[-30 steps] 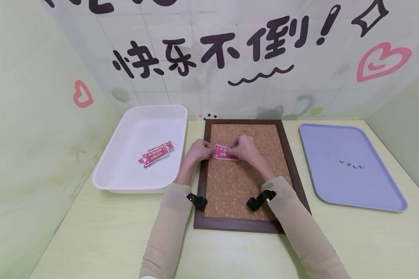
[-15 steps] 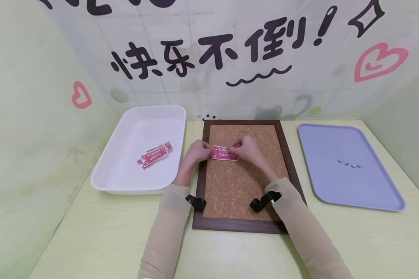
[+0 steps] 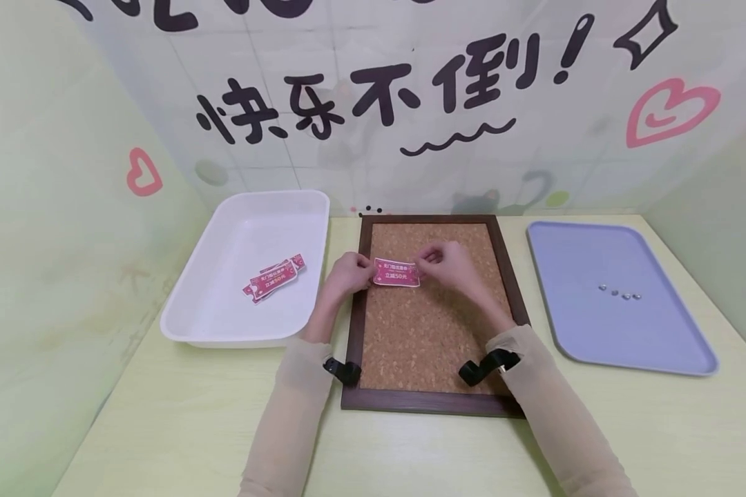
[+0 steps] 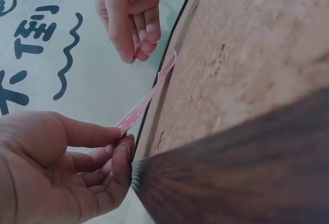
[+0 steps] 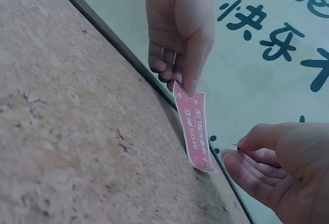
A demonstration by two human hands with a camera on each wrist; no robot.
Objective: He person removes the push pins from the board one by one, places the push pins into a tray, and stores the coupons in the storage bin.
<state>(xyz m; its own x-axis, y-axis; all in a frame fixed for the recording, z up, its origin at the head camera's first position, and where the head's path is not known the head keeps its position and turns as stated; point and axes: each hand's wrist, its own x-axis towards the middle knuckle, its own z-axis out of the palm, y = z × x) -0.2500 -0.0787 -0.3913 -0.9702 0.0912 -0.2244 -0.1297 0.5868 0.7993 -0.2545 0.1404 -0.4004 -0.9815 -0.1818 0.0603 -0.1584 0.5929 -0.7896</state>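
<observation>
My left hand (image 3: pixel 350 274) pinches one end of a pink paper coupon (image 3: pixel 396 273) between thumb and fingers, over the upper left of a cork board (image 3: pixel 423 338). The coupon is slightly bent; its far end reaches down to the cork in the left wrist view. Just off the coupon's right end, my right hand (image 3: pixel 452 268) pinches a thumbtack (image 5: pixel 235 144) between thumb and forefinger. Only the tack's thin metal point shows, and the fingers hide its head. The right fingers stand apart from the coupon in the right wrist view.
Left of the board stands a white tub (image 3: pixel 189 304) with several more coupons (image 3: pixel 275 277) lying overlapped inside. To the right lies a blue-grey tray (image 3: pixel 597 255) holding several small silver thumbtacks (image 3: pixel 626 297). A dark wooden frame (image 3: pixel 435 402) edges the board. A printed wall rises behind.
My right hand has left the coupon's right end and shifted slightly right, uncovering the whole print. My left hand keeps its pinch on the left end.
</observation>
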